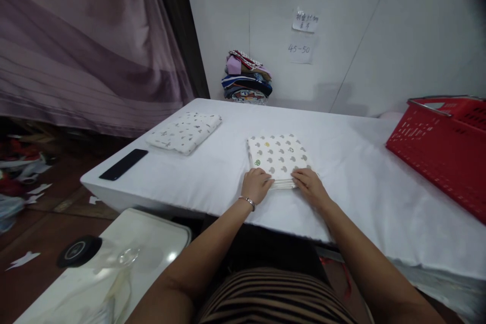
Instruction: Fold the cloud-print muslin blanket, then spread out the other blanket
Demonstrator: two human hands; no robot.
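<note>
A folded white cloth [279,154] printed with grey tree-like shapes, plus a few green and yellow ones, lies flat in front of me. Its stacked layers show along the near edge. My left hand [257,185] grips the near left corner, fingers bent over the edge, with a bracelet on the wrist. At the near right corner, my right hand [309,185] holds the same cloth in its closed fingers. Farther left, apart from both hands, rests another folded white cloth [186,132] with small dark prints.
The table [353,162] has a white cover. A black phone [123,164] lies near its left edge. At the right stands a red basket [444,147]; a pile of folded fabrics [246,78] is by the wall. A white surface [152,243] carries a black round object [79,251] below left.
</note>
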